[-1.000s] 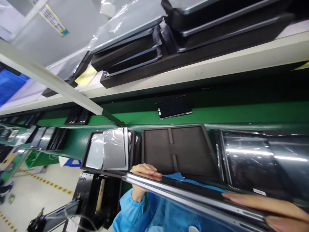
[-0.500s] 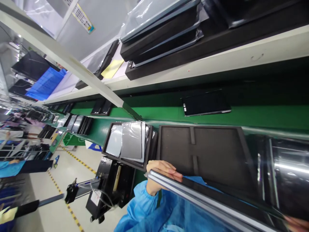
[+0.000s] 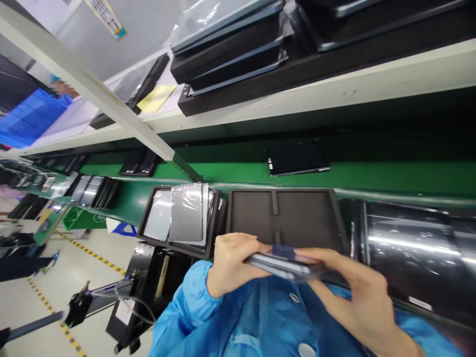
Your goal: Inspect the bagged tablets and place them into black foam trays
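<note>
In front of the blue smock, my left hand (image 3: 236,260) grips one end of a small stack of thin flat screen panels (image 3: 277,265), seen nearly edge-on. My right hand (image 3: 357,292) pinches the opposite end between thumb and fingers; that end is smeared by motion. Just beyond lies a black foam tray (image 3: 251,213) with two bare recesses. Left of it, another black tray (image 3: 143,225) carries silvery panels in clear film (image 3: 188,213). To the right are glossy dark panels in film (image 3: 409,243).
A dark tablet-like panel (image 3: 299,157) lies on the green bench (image 3: 226,171) under the shelf edge (image 3: 316,89). Stacked black trays with wrapped panels (image 3: 230,64) fill the shelf above. A slanting white post (image 3: 122,114) rises at left. Black equipment (image 3: 148,282) stands below the bench.
The panels have swung from a long diagonal at lower right to a compact position before my chest. My right hand has come into full view on them. The camera view has shifted slightly.
</note>
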Demonstrator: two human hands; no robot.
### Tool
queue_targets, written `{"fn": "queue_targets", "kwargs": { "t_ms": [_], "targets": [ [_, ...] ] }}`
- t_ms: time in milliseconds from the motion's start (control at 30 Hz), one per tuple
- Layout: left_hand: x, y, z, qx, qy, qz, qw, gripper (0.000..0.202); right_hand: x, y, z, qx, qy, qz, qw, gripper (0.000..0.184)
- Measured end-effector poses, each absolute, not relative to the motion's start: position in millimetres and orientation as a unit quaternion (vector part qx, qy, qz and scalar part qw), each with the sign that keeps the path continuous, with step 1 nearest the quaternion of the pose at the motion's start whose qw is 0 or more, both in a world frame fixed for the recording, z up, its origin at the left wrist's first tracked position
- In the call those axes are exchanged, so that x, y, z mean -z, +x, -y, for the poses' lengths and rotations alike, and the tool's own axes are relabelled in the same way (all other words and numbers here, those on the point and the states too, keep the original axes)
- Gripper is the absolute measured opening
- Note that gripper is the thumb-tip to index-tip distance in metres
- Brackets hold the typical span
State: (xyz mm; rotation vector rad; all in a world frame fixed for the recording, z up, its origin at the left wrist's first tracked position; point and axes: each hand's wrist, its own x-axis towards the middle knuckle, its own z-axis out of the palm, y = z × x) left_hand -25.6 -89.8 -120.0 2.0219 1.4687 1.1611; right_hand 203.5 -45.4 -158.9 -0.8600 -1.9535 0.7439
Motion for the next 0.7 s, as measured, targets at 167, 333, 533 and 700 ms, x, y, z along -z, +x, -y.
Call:
{"fn": "queue_targets", "kwargs": {
  "t_ms": [167,333,533,700],
  "targets": [
    [121.1,-16.1,84.9,-0.448,0.639,-0.572,0.253,0.043,145.7,202.3,46.7,-0.275,-0.316,0.806,0.418,0.022],
    [123.3,-9.6,84.3,-0.503,0.603,-0.548,0.288,0.046,133.0,211.4,46.5,-0.220,-0.286,0.837,0.412,0.045],
    [128.4,-2.5,88.1,-0.516,0.570,-0.564,0.301,0.047,127.5,207.9,47.5,-0.174,-0.286,0.850,0.407,0.063],
    [123.1,-29.2,102.0,-0.460,0.623,-0.592,0.222,0.044,129.8,215.9,50.8,-0.279,-0.362,0.778,0.430,0.029]
  ]
}}
